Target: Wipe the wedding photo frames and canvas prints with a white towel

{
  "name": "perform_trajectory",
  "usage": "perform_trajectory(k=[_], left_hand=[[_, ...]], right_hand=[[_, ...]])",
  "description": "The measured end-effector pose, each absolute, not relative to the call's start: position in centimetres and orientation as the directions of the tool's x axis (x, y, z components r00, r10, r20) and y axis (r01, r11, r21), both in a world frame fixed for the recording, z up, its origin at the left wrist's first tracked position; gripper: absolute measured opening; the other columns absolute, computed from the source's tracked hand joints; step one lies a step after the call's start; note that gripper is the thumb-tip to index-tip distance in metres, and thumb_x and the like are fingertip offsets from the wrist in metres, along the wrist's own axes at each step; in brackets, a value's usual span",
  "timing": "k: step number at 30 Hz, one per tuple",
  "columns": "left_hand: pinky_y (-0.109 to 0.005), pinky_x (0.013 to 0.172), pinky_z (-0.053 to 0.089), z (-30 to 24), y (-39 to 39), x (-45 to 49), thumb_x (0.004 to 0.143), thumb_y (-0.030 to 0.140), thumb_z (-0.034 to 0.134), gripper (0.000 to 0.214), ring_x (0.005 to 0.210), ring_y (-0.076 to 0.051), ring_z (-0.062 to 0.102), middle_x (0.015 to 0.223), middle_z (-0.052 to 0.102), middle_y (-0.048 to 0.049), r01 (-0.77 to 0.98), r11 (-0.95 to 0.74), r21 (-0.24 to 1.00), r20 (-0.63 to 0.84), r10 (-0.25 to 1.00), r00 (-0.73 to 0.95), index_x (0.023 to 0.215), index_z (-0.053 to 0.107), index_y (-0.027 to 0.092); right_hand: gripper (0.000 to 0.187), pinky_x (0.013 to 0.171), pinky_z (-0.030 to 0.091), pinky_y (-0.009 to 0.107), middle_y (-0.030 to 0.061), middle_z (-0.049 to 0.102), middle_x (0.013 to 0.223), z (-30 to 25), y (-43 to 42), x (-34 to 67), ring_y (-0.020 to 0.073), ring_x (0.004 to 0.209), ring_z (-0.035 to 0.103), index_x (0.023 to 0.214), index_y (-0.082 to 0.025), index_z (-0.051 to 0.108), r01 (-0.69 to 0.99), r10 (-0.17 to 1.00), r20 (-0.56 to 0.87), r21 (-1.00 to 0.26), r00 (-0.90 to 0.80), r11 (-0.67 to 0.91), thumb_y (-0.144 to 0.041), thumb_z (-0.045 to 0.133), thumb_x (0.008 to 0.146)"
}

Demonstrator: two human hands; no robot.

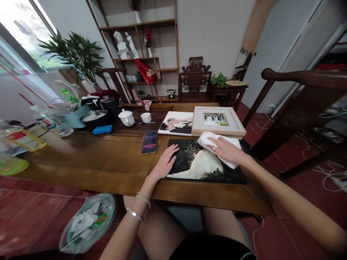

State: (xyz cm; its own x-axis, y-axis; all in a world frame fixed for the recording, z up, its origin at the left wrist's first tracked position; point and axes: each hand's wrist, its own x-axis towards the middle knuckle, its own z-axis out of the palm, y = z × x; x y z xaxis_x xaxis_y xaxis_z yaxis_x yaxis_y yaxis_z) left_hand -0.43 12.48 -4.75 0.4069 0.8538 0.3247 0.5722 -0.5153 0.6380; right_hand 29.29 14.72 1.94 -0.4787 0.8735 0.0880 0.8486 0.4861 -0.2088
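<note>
A dark photo panel (184, 162) with a pale gown printed on it lies flat near the wooden table's front edge. My left hand (166, 162) rests on its left side, fingers stretched out and holding nothing. On the panel's upper right, my right hand (226, 148) presses down on a bunched white towel (208, 139), fingers bent over the cloth. The towel covers that corner of the picture. Just behind the panel are a white-edged photo print (176, 122) and a light wood picture frame (219, 121) with a small photo inside. A phone (149, 141) lies left of my left hand.
On the table (114, 155) stand a lidded white teapot (126, 117), a white cup (146, 117), a blue sponge-like block (102, 129) and, far left, a yellow-liquid bottle (27, 139). A lined waste bin (88, 224) is below left. A wooden chair (295, 112) stands right.
</note>
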Motion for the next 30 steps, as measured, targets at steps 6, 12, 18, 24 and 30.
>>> perform_trajectory(k=[6, 12, 18, 24, 30], left_hand=[[-0.047, 0.119, 0.021, -4.7, 12.4, -0.4, 0.096, 0.031, 0.036, 0.039, 0.141, -0.020, 0.030, 0.148, 0.042, -0.0074, 0.571, -0.520, 0.635, 0.332, 0.852, 0.406, 0.132, 0.049, 0.021], [-0.047, 0.118, 0.020, -5.2, 12.8, -0.5, 0.097, 0.029, 0.034, 0.039, 0.141, -0.020, 0.030, 0.148, 0.042, -0.0079, 0.555, -0.522, 0.648, 0.331, 0.849, 0.413, 0.131, 0.050, 0.021], [-0.046, 0.119, 0.020, -5.5, 12.9, -0.6, 0.096, 0.029, 0.036, 0.038, 0.141, -0.020, 0.030, 0.147, 0.043, -0.0079, 0.542, -0.524, 0.657, 0.343, 0.848, 0.404, 0.131, 0.050, 0.021], [-0.048, 0.117, 0.023, -5.2, 12.8, -0.6, 0.096, 0.031, 0.038, 0.037, 0.140, -0.022, 0.031, 0.147, 0.044, -0.0087, 0.524, -0.534, 0.663, 0.354, 0.841, 0.409, 0.130, 0.052, 0.022], [-0.048, 0.117, 0.024, -5.6, 13.1, -0.8, 0.096, 0.031, 0.038, 0.038, 0.140, -0.023, 0.032, 0.146, 0.044, -0.0086, 0.500, -0.543, 0.675, 0.365, 0.834, 0.413, 0.130, 0.051, 0.022]], right_hand=[[0.045, 0.101, 0.032, 0.052, 0.0148, 0.053, 0.130, 1.3, 12.0, 28.4, 0.0340, 0.126, 0.038, 0.122, -0.018, 0.057, 0.806, 0.823, 0.102, -0.164, -0.559, 0.568, -0.012, 0.047, 0.079], [0.053, 0.105, 0.021, 0.065, 0.0092, 0.037, 0.150, 1.2, 9.1, 21.4, 0.0371, 0.139, 0.021, 0.126, -0.025, 0.057, 0.709, 0.713, 0.038, -0.080, -0.700, 0.701, -0.011, 0.055, 0.075], [0.053, 0.100, 0.024, 0.071, 0.0139, 0.034, 0.151, 1.3, 11.4, 20.2, 0.0420, 0.137, 0.022, 0.133, -0.021, 0.051, 0.832, 0.831, 0.060, -0.018, -0.553, 0.555, -0.016, 0.054, 0.080], [0.039, 0.101, 0.019, 0.072, 0.0114, 0.032, 0.152, -0.5, 4.1, 19.0, 0.0457, 0.136, 0.022, 0.122, -0.030, 0.060, 0.716, 0.711, 0.099, 0.017, -0.696, 0.698, -0.029, 0.059, 0.084], [0.045, 0.099, 0.025, 0.070, 0.0122, 0.037, 0.149, 0.7, 7.5, 18.8, 0.0427, 0.134, 0.027, 0.128, -0.028, 0.056, 0.773, 0.772, 0.023, 0.008, -0.635, 0.635, -0.026, 0.056, 0.083]])
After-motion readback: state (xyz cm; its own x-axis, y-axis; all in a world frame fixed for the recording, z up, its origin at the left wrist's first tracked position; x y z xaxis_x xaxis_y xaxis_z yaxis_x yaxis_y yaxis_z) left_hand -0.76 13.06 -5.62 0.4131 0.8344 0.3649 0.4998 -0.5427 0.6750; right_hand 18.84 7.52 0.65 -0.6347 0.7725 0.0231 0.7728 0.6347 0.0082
